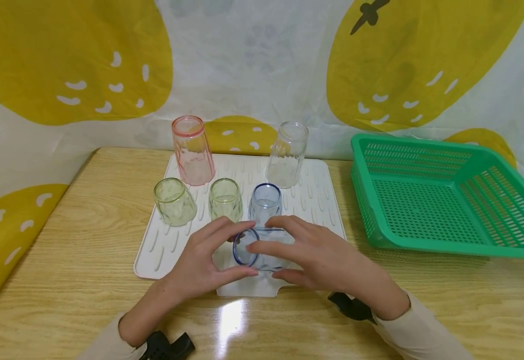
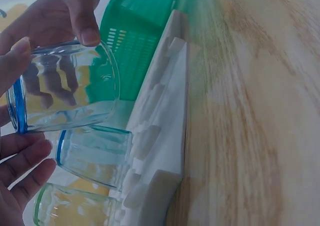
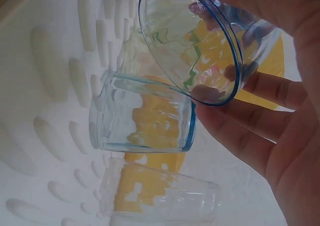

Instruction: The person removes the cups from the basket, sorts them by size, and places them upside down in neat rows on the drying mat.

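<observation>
A blue-rimmed drinking glass (image 1: 271, 256) is held on its side above the front of a white ridged mat (image 1: 320, 195). My left hand (image 1: 209, 252) grips it near the blue rim, thumb on one side and fingers on the other. Toward the base end, my right hand (image 1: 318, 250) holds the glass body between thumb and fingers. Just behind the hands stands a second short blue-rimmed glass (image 1: 265, 202). To its left are two short green glasses, one in the middle (image 1: 225, 200) and one farther left (image 1: 176, 205).
A tall pink glass (image 1: 194, 155) and a tall clear glass (image 1: 287, 155) stand at the mat's back. On the right of the wooden table (image 1: 77, 240) sits a green slotted basket (image 1: 428, 247). A fruit-patterned cloth (image 1: 252, 60) hangs behind.
</observation>
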{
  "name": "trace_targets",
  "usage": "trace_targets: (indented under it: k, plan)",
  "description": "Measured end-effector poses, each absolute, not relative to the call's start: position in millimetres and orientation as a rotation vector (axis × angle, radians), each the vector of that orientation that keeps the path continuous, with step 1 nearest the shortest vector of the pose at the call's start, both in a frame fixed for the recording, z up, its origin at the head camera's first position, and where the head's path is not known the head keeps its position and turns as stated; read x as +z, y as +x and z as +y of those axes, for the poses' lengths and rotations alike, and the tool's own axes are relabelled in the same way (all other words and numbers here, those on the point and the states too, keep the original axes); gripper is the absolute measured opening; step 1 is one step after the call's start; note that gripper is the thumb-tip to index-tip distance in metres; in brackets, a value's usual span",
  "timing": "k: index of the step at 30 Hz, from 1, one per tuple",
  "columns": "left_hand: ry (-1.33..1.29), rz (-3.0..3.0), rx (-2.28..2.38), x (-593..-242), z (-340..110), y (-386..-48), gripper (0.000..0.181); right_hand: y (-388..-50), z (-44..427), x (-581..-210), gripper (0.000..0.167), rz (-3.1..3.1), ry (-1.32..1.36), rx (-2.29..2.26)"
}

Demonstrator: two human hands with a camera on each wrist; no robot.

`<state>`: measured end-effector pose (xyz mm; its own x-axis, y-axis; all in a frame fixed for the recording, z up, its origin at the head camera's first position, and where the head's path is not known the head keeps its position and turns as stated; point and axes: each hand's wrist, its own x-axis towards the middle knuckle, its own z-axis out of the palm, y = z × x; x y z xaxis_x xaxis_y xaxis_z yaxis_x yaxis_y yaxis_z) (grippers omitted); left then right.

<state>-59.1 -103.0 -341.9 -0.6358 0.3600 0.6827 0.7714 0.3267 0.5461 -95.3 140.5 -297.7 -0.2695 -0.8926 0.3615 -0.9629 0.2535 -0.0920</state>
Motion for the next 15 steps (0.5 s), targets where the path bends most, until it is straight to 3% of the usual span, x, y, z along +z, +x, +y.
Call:
trace_targets:
  k: [15]
  plan:
    - [-0.844, -2.332, -1.214, -341, -139, -47, 0.053, -110, 161, -296, 0.049, -2.28, 1.563, 0.765]
